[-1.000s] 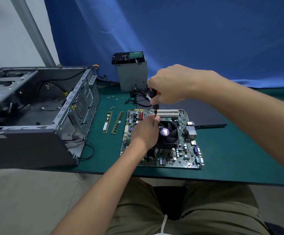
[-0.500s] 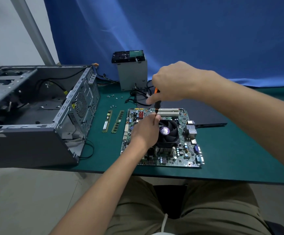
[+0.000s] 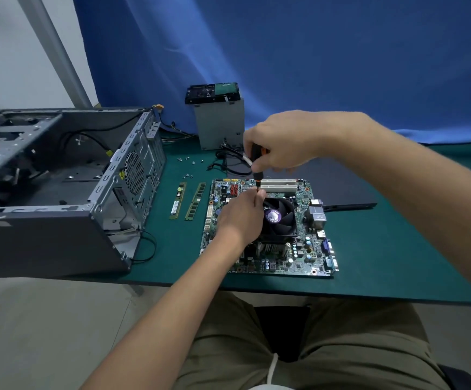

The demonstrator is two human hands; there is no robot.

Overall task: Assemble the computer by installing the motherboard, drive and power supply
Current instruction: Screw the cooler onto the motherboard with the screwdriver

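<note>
The green motherboard (image 3: 299,257) lies flat on the green mat in front of me, its black cooler fan (image 3: 280,218) in the middle. My right hand (image 3: 280,143) grips the black-and-orange screwdriver (image 3: 257,164), held upright over the fan's far left corner. My left hand (image 3: 241,218) rests on the board beside the fan, its fingertips pinching the screwdriver's shaft low down. The open grey case (image 3: 60,175) lies on its side at the left. At the back stands the grey power supply (image 3: 219,125) with the hard drive (image 3: 212,92) on top.
Two RAM sticks (image 3: 188,201) lie between the case and the board. Several loose screws (image 3: 189,164) are scattered behind them. Black cables (image 3: 228,161) trail from the power supply. A dark case side panel (image 3: 347,190) lies at the right. The table's front edge (image 3: 257,288) is close to my lap.
My right hand has shifted slightly on the screwdriver handle, as in turning it. My left hand stays at the fan's corner.
</note>
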